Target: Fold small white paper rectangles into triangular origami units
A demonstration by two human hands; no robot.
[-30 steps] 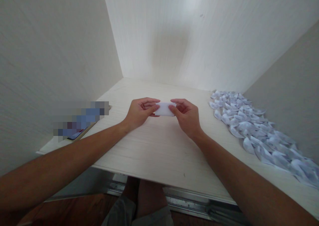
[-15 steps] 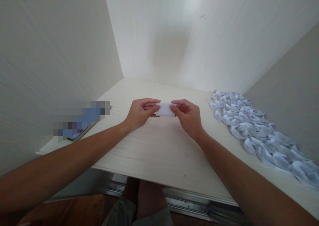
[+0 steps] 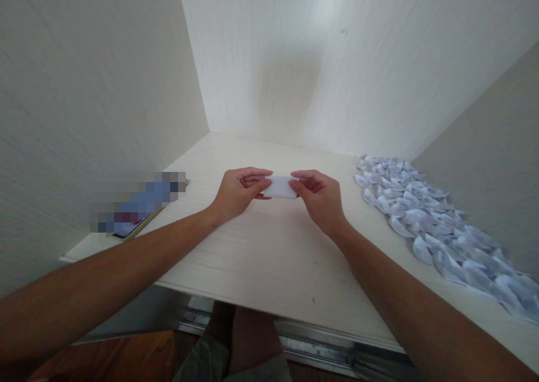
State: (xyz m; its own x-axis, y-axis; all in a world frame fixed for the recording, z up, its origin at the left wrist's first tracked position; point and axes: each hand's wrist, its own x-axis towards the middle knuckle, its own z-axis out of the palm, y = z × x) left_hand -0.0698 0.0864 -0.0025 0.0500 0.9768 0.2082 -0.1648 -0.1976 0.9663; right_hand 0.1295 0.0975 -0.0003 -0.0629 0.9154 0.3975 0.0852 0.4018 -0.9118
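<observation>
A small white paper rectangle is held between both hands just above the pale wooden shelf. My left hand pinches its left end with thumb and fingers curled. My right hand pinches its right end the same way. The middle of the paper shows between the fingertips; its ends are covered by the fingers.
A long heap of several folded white paper pieces runs along the shelf's right side by the right wall. A phone with a blurred patch lies at the left edge. Walls close in on the left, back and right. My knees show below the shelf's front edge.
Both hands keep the same pinch on the paper. The view has shifted slightly; the hands and paper have hardly moved.
</observation>
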